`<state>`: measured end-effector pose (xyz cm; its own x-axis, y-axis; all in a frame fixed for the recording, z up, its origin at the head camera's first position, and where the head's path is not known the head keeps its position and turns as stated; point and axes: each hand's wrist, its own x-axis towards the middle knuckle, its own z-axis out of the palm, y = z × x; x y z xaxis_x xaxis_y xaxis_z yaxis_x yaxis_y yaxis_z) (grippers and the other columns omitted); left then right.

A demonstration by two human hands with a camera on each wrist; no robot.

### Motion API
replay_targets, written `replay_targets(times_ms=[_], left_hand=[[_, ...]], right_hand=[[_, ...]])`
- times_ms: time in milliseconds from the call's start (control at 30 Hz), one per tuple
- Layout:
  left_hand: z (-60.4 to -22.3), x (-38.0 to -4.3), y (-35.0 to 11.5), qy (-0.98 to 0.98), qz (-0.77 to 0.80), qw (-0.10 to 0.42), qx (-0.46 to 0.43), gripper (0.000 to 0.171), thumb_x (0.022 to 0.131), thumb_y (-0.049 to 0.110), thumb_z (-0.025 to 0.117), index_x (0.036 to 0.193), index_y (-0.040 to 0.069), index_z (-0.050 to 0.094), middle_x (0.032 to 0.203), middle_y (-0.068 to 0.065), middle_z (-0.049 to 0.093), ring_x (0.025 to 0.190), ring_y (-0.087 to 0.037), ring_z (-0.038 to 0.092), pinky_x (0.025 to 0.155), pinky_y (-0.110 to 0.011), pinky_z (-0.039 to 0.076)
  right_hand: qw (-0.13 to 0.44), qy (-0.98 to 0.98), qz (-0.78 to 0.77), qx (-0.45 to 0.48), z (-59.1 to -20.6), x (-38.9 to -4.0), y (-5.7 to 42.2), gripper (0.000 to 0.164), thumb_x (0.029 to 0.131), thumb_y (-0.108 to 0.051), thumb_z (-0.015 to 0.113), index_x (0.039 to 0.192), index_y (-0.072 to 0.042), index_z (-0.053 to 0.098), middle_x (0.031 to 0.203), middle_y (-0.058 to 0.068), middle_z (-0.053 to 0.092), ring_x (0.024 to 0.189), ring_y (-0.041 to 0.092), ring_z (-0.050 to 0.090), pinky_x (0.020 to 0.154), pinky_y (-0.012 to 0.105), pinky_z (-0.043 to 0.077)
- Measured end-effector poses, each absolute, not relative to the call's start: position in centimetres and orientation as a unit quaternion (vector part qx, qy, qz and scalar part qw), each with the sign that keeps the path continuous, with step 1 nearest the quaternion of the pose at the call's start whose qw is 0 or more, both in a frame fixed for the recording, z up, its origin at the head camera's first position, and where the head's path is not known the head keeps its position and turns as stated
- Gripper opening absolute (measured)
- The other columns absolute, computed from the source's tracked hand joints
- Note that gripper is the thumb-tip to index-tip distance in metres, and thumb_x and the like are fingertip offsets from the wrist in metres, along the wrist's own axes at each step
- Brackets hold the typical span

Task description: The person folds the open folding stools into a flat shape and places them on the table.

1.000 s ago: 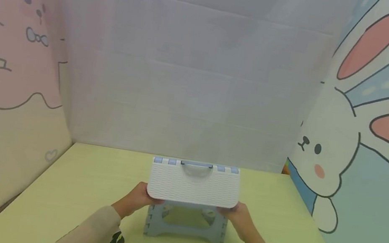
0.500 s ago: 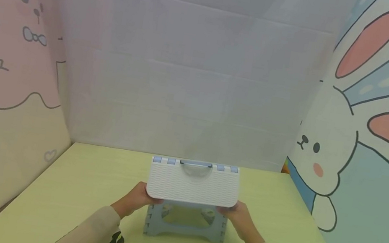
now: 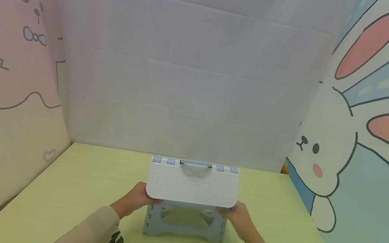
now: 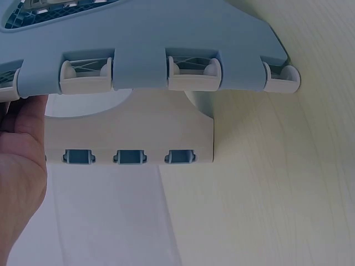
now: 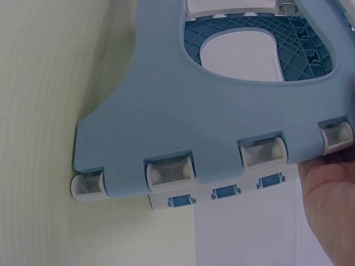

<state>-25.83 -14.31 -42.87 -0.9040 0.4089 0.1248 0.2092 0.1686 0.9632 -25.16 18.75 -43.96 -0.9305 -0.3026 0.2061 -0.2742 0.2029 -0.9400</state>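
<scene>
A folding step stool stands unfolded on the table, its white textured top tilted toward the camera in the head view. A blue-grey leg panel with a wide cutout shows below the top. My left hand grips the left end of the top, and my right hand grips the right end; the top hides part of their fingers. Along the far edge lies a carry handle. Hinge knuckles line the blue leg panel in the left wrist view. The right wrist view shows the leg panel close up.
The pale yellow table extends on both sides of the stool. A whitish cloth backdrop hangs behind it. Side walls carry a pink cartoon animal and a white rabbit. Straps with black clips sit at both sleeves.
</scene>
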Motion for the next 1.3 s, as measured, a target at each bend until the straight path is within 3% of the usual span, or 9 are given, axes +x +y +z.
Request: replay_targets(times_ms=[267,467,833,1300], left_hand=[[-43.16,-26.04,-14.29,0.767,0.604,0.076,0.202,0.043,0.086,0.005,0.069,0.122,-0.014,0.054,0.119,-0.026,0.061,0.108,-0.035,0.060,0.089,-0.048,0.050],[-42.85,-26.49,-14.18,0.766,0.602,0.081,0.209,0.044,0.086,0.008,0.071,0.120,-0.014,0.056,0.117,-0.024,0.063,0.105,-0.030,0.062,0.088,-0.045,0.051],[-42.82,-26.07,-14.36,0.774,0.598,0.089,0.186,0.043,0.086,0.006,0.070,0.122,-0.013,0.056,0.119,-0.024,0.062,0.111,-0.039,0.058,0.092,-0.050,0.048],[-42.38,-25.85,-14.60,0.797,0.565,0.037,0.211,0.040,0.081,0.005,0.074,0.115,-0.012,0.061,0.109,-0.025,0.066,0.099,-0.038,0.064,0.081,-0.045,0.054]], right_hand=[[0.009,0.777,-0.595,-0.203,-44.15,-25.17,18.97,0.041,0.092,-0.009,0.060,0.124,0.015,0.052,0.124,0.030,0.056,0.116,0.043,0.053,0.091,0.042,0.049],[0.010,0.777,-0.600,-0.189,-43.99,-25.52,19.16,0.040,0.091,-0.007,0.061,0.124,0.014,0.052,0.124,0.030,0.056,0.117,0.046,0.051,0.093,0.049,0.047],[0.016,0.775,-0.603,-0.186,-44.09,-25.62,19.05,0.042,0.090,-0.007,0.063,0.123,0.015,0.052,0.123,0.030,0.057,0.116,0.046,0.053,0.093,0.050,0.047],[0.010,0.794,-0.588,-0.157,-43.60,-25.75,19.49,0.036,0.084,-0.008,0.070,0.112,0.012,0.062,0.110,0.024,0.066,0.104,0.039,0.062,0.090,0.050,0.049]])
